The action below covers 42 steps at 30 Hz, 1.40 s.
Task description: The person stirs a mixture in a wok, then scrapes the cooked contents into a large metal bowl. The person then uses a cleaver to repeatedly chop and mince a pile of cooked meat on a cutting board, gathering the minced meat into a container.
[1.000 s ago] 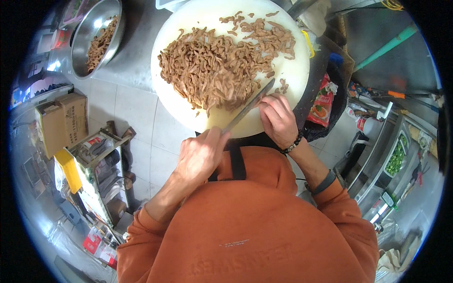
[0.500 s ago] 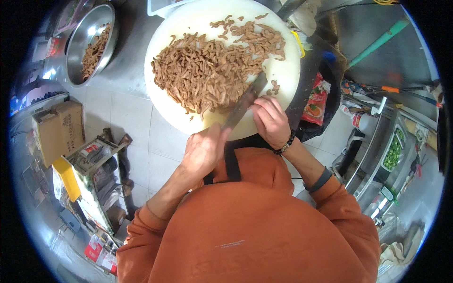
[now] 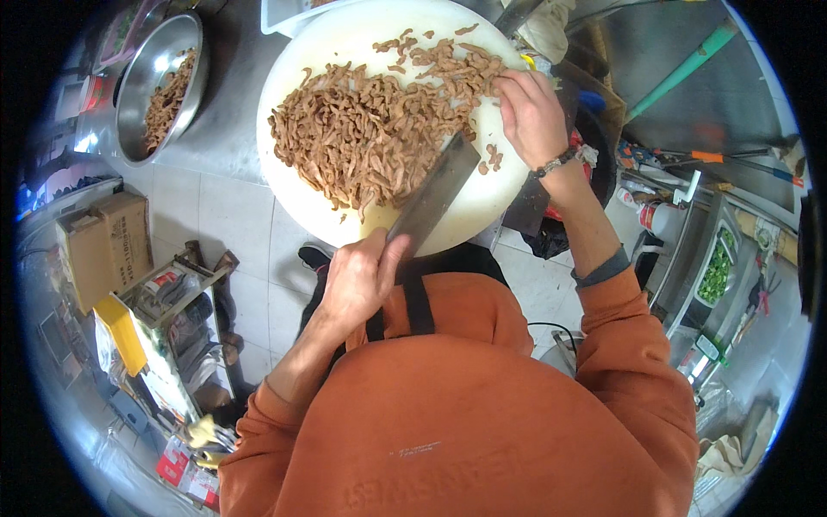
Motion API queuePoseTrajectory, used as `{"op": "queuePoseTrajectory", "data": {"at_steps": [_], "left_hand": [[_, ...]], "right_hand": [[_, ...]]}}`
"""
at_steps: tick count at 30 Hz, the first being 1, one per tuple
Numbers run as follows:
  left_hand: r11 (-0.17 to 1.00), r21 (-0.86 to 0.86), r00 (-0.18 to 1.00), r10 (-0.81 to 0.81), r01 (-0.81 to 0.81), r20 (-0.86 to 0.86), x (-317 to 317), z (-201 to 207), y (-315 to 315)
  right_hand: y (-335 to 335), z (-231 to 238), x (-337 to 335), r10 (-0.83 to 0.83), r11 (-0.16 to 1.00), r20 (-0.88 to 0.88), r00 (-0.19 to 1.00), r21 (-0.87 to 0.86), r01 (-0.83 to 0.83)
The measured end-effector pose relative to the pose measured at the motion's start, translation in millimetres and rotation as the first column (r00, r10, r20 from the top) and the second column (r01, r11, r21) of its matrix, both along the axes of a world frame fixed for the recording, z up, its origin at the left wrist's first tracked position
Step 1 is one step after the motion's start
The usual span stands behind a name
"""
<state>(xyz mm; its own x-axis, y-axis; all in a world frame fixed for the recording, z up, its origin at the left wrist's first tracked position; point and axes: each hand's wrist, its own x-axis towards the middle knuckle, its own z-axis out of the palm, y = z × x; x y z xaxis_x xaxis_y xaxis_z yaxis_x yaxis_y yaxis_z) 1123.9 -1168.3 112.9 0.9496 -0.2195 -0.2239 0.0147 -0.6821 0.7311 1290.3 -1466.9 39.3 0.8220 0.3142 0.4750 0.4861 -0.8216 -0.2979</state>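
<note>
My left hand (image 3: 357,274) is closed around the handle of a cleaver (image 3: 438,188). Its wide blade slants away to the right, over the near right edge of a big pile of brown meat strips (image 3: 353,138). The pile lies on a round white cutting board (image 3: 469,215). At the board's far right rim, my right hand (image 3: 536,121) has its fingers bent and thumb apart, the fingertips touching the outer strips. No strip shows plainly held in it. A few loose meat scraps (image 3: 492,158) lie between the blade and my right hand.
A steel bowl (image 3: 196,95) with more meat strips stands on the metal counter (image 3: 237,103) at the far left. A white tray (image 3: 277,17) touches the board's far side. On the right sits a container of chopped greens (image 3: 715,271); a cardboard box (image 3: 108,250) is at left.
My right hand has left the blade's side and moved away and right to the strips at the board's far right. The left hand with the cleaver has shifted slightly left.
</note>
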Motion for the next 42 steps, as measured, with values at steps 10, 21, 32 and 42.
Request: {"op": "queuePoseTrajectory", "data": {"at_steps": [10, 21, 32, 42], "left_hand": [[0.994, 0.058, 0.994, 0.089, -0.093, 0.069, 4.8, 3.6, 2.0], [0.976, 0.190, 0.994, -0.106, 0.103, 0.006, -11.1, 36.9, 3.7], [0.984, 0.177, 0.998, -0.044, 0.037, 0.035, -0.6, 6.5, -20.3], [0.980, 0.189, 0.998, -0.052, 0.059, -0.041, -9.0, 16.2, -14.9]], "right_hand": [[39.6, 12.6, -98.2, 0.270, 0.955, -0.027, 0.963, 0.133, -0.264], [53.9, -7.4, -130.7, 0.227, 0.952, -0.177, 0.958, 0.246, -0.180], [51.8, -7.8, -131.6, 0.267, 0.938, -0.168, 0.949, 0.272, -0.216], [53.4, -10.3, -133.4, 0.245, 0.944, -0.153, 0.958, 0.261, -0.199]]}}
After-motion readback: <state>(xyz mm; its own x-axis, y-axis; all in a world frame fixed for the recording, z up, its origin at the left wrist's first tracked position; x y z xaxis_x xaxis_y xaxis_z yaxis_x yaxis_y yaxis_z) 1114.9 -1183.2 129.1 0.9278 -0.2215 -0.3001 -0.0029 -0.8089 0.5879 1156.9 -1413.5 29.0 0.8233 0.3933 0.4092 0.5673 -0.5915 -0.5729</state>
